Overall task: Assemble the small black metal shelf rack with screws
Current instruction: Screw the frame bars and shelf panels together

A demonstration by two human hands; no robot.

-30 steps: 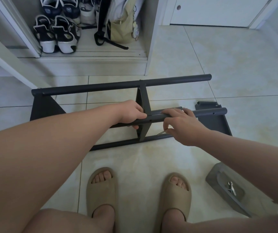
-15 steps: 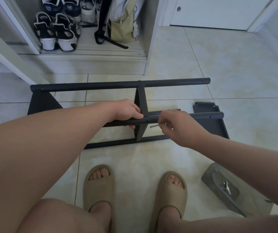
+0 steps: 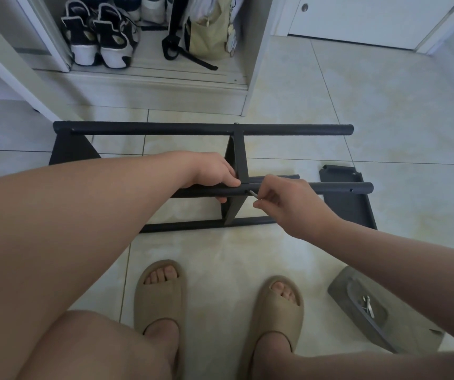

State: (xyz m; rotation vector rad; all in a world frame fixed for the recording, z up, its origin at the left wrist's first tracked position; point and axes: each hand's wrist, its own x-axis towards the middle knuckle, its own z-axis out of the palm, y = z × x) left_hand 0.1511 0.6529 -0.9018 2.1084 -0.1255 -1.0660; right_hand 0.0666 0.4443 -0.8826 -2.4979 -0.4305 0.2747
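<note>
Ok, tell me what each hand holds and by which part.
Left hand grips the rack's near tube beside the crosspiece. Right hand pinches a thin metal tool by its outer end, tip at the tube's hole.

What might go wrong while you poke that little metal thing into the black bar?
The thin metal tool pinched by the right hand meets the bar at a slant, so it might slip out. Only the left hand steadies the bar, so it may roll. Dropped, it could hit bare toes.

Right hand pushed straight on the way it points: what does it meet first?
Probably the near black tube, at its screw hole; the metal tool pinched by the right hand looks almost there. Depth unclear.
</note>
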